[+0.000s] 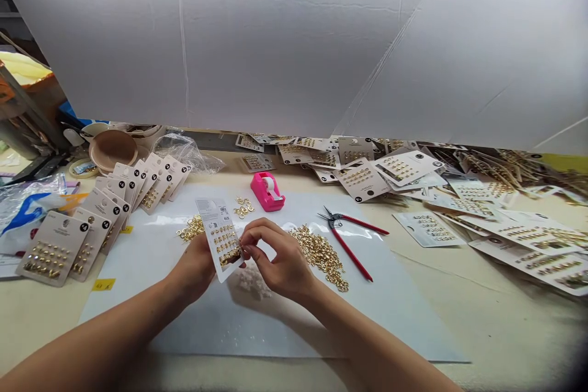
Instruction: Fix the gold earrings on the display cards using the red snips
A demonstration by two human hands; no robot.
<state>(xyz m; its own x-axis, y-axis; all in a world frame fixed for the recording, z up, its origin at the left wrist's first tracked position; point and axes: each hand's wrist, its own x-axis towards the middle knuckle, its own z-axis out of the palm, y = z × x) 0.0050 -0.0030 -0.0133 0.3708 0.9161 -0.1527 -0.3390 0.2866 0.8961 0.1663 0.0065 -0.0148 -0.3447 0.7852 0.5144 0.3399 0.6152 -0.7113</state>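
Note:
My left hand [198, 260] grips an earring card [212, 214], held tilted above the white sheet with its printed back side toward me. Rows of small gold pieces run across the lower half of the card. Thumb and forefinger of my right hand [278, 254] are pinched together at the card's right edge; what is between them is too small to make out. Below the hands lies a small heap of tiny white pieces [255, 282]. Gold pieces form a pile [321, 254] to the right of my right hand, and gold rings [190, 229] lie behind my left hand.
Red-handled pliers [351, 233] lie open on the right of the sheet [395, 318]. A pink tape dispenser [267, 192] stands behind the hands. Earring cards [52, 245] fan out at left, with more cards [408, 168] heaped at right. A white panel [275, 43] closes off the back.

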